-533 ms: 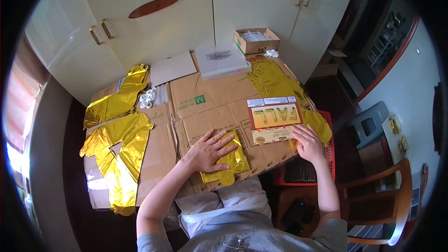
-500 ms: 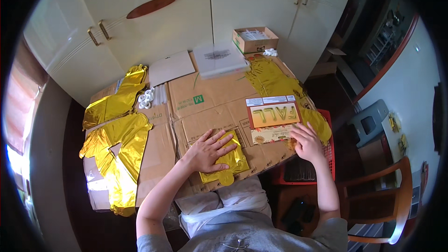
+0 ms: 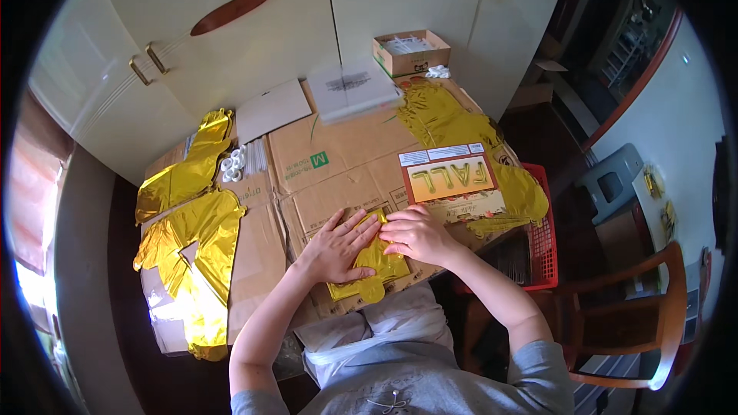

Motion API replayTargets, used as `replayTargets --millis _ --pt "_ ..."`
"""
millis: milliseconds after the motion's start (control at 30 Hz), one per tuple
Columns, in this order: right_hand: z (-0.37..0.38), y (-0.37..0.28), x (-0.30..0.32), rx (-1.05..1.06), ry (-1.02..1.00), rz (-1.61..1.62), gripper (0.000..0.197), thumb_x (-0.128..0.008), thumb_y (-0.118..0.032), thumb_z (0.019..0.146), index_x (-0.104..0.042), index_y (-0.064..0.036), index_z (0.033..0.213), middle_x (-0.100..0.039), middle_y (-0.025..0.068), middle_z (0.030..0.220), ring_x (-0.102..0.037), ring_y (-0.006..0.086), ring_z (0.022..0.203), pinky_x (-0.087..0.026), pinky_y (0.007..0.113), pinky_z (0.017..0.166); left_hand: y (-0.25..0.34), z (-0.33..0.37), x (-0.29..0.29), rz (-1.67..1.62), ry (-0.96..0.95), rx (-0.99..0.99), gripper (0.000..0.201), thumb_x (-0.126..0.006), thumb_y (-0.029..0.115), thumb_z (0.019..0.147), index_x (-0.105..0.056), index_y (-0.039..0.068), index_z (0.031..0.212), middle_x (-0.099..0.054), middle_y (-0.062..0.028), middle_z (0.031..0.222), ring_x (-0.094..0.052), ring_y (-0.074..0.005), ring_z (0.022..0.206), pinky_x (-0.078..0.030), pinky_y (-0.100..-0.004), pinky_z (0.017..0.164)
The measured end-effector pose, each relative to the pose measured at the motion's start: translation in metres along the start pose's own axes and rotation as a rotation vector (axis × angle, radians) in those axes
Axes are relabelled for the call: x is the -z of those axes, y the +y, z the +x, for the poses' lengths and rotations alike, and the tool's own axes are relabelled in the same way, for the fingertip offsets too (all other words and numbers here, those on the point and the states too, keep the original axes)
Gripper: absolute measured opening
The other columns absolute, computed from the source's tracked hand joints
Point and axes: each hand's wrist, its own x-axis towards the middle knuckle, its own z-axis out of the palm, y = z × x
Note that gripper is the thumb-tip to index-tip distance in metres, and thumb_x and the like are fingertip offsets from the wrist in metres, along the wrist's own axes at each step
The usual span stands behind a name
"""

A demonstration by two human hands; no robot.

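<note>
A folded gold foil balloon (image 3: 391,267) lies on the cardboard near my lap, with a rounded tab at its near edge. My left hand (image 3: 336,252) rests flat on it, fingers spread. My right hand (image 3: 415,234) is at the upper right of the same foil, fingers bent and drawn together against its edge. The tips partly hide what they pinch. Right of that hand lies a printed card (image 3: 450,182) picturing gold letter balloons. Flat gold foil balloons (image 3: 442,117) spread beyond and beside the card.
Larger gold foil pieces (image 3: 207,230) cover the left side. White ribbon rolls (image 3: 233,164) sit beside thin straws (image 3: 255,157). At the back are a grey board (image 3: 274,111), a clear bag stack (image 3: 352,92) and a small carton (image 3: 411,54). A red basket (image 3: 544,242) and wooden chair (image 3: 667,315) stand right.
My right hand has moved left from the printed card's lower corner to the folded foil, beside my left hand. My left hand stays on the foil. The view has shifted slightly.
</note>
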Motion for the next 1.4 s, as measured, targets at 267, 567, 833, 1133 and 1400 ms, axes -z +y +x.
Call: replayTargets --millis 267,567,833,1133,1400 --pt "0.000 0.004 0.003 -0.057 -0.185 -0.181 0.067 -0.067 -0.055 0.078 -0.061 -0.0102 0.128 -0.055 0.0023 0.139 -0.039 0.0234 0.138 -0.035 0.047 0.104 -0.001 -0.003 -0.005 -0.009 0.052 0.005 0.100 -0.033 0.075 0.088 -0.025 -0.004 0.149 -0.028 -0.0210 0.155 -0.023 -0.0308 0.146 -0.014 -0.0449 0.120" --pt "0.016 0.004 0.010 -0.078 -0.348 -0.231 0.082 -0.069 -0.059 0.073 -0.054 -0.0078 0.135 -0.049 0.0029 0.145 -0.033 0.0237 0.142 -0.029 0.048 0.110 -0.005 -0.009 -0.002 -0.042 0.041 0.059 0.101 -0.035 0.076 0.087 -0.026 -0.003 0.149 -0.028 -0.0209 0.155 -0.023 -0.0321 0.146 -0.014 -0.0497 0.119" --pt "0.025 -0.002 0.016 -0.076 -0.421 -0.290 0.085 -0.067 -0.062 0.073 -0.052 -0.0070 0.137 -0.047 0.0043 0.147 -0.033 0.0235 0.142 -0.026 0.048 0.113 -0.024 -0.052 0.003 0.062 0.017 0.294 0.081 -0.033 0.064 0.095 -0.032 0.004 0.149 -0.033 -0.0100 0.155 -0.024 -0.0255 0.147 -0.012 -0.0492 0.119" --pt "0.033 -0.012 0.019 -0.055 -0.458 -0.360 0.082 -0.071 -0.056 0.073 -0.054 -0.0038 0.134 -0.050 0.0075 0.143 -0.035 0.0234 0.141 -0.027 0.046 0.114 0.010 -0.073 0.018 -0.078 0.141 0.389 0.070 -0.047 0.049 0.097 -0.039 -0.003 0.143 -0.035 -0.0192 0.152 -0.027 -0.0306 0.145 -0.019 -0.0459 0.119" --pt "0.036 -0.017 0.022 -0.045 -0.451 -0.356 0.081 -0.075 -0.051 0.070 -0.055 -0.0022 0.132 -0.051 0.0089 0.142 -0.038 0.0221 0.139 -0.033 0.042 0.108 0.052 -0.060 -0.007 -0.044 0.179 0.438 0.092 -0.040 0.069 0.091 -0.038 -0.008 0.140 -0.037 -0.0311 0.146 -0.030 -0.0443 0.140 -0.024 -0.0487 0.116"
